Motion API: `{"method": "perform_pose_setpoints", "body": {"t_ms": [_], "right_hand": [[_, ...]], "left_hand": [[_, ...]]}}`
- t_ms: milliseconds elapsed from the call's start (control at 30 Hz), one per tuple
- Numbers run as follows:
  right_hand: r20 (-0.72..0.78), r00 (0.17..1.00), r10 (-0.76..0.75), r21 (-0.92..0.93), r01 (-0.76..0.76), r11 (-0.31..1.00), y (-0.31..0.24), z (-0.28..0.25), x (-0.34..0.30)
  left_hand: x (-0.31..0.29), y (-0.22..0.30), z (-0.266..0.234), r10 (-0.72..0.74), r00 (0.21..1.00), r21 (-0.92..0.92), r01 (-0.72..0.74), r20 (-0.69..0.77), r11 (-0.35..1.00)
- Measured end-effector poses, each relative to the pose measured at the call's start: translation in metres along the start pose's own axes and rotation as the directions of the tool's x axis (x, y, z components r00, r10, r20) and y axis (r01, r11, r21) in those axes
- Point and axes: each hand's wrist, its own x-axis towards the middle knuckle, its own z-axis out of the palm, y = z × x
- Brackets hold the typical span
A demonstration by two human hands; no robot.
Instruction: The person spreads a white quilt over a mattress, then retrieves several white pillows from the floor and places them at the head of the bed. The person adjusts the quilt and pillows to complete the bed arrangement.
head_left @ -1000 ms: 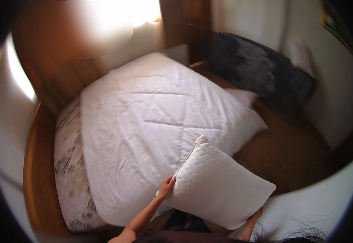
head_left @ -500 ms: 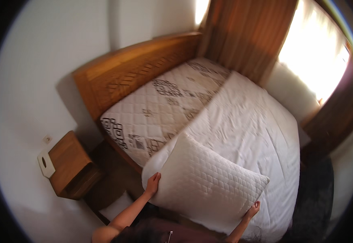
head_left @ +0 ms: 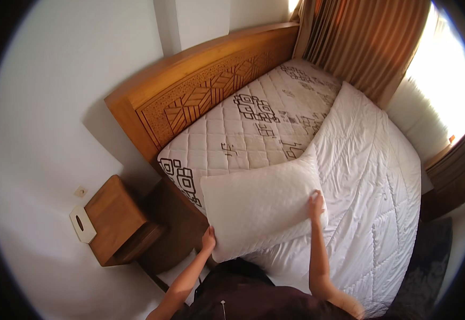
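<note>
A white quilted pillow (head_left: 261, 205) lies in front of me over the near side of the bed, partly on the bare mattress and partly on the white cover. My left hand (head_left: 209, 239) grips its lower left edge. On the opposite side my right hand (head_left: 315, 205) is closed on the right edge, fingers partly hidden against the fabric. The patterned mattress (head_left: 216, 154) shows its quilted top with dark square motifs towards the headboard. A white duvet (head_left: 371, 176) covers the right part of the bed, its surface wrinkled.
A carved wooden headboard (head_left: 205, 88) stands against the wall. At the left is a wooden nightstand (head_left: 118, 213) with a white slotted panel (head_left: 83, 224) beside it. A brown curtain (head_left: 365, 42) hangs by the bright window (head_left: 445, 74); a dark rug (head_left: 429, 266) lies at the right.
The pillow has swung towards the headboard and turned, now more level across the bed. My right hand has moved up and away from me; the whole view has shifted.
</note>
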Motion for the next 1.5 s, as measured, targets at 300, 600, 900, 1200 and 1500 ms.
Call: {"method": "perform_pose_setpoints", "body": {"t_ms": [300, 600, 900, 1200, 1500], "right_hand": [[0.028, 0.994, 0.108, 0.182, -0.111, 0.977, -0.061, -0.002, -0.145], [0.509, 0.739, 0.442, 0.674, -0.661, 0.329, -0.110, 0.013, -0.214], [0.119, 0.589, 0.799, 0.868, -0.453, 0.205, -0.204, 0.077, -0.192], [0.158, 0.894, 0.419, 0.984, -0.107, -0.142, -0.269, 0.088, -0.088], [0.252, 0.961, 0.117, 0.968, -0.250, -0.035, -0.403, 0.197, -0.018]], "left_hand": [[0.106, 0.035, -0.057, -0.379, 0.858, -0.219, 0.467, 0.347, 0.857], [0.275, 0.069, -0.013, 0.092, 0.812, 0.024, -0.129, 0.576, 0.991], [0.285, 0.185, 0.019, 0.260, 0.473, -0.270, -0.048, 0.842, 0.962], [0.266, 0.344, -0.103, 0.592, 0.436, -0.553, -0.227, 0.678, 0.801], [0.376, 0.282, -0.202, 0.512, 0.808, -0.692, -0.192, 0.291, 0.696]]}}
